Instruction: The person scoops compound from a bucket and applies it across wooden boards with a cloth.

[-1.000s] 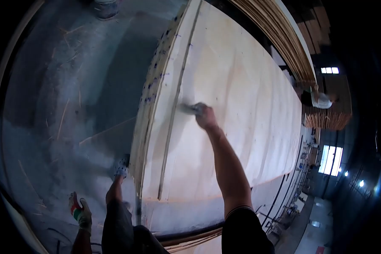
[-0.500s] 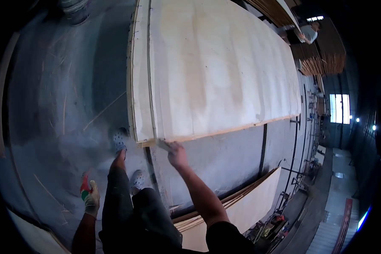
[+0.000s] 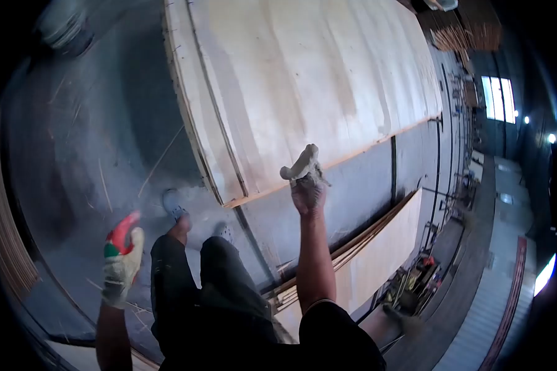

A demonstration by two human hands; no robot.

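At the near edge of a large pale sheet [image 3: 303, 80], seen from my head view, my right hand [image 3: 309, 195] is raised with its fingers apparently closed on a pale, lumpy thing [image 3: 303, 162] (too blurred to name, and whether it touches the sheet I cannot tell). My left hand [image 3: 120, 266] hangs well off to the side in a cream, red and green glove [image 3: 116, 278], thumb and fingers apart with nothing between them, so the two hands are far from each other. The sheet lies ahead of me on top of a stack, a dark seam [image 3: 218, 102] running along its left side and greyish streaks across its face. I take the step in hand to be work on that top face, with the right hand out at its border; as I judge it, a next move calls for a level wrist and light, even pressure on the sheet. A bucket [image 3: 65, 31] stands on the floor [image 3: 99, 130] at upper left, and more boards [image 3: 377, 253] lie to my right.
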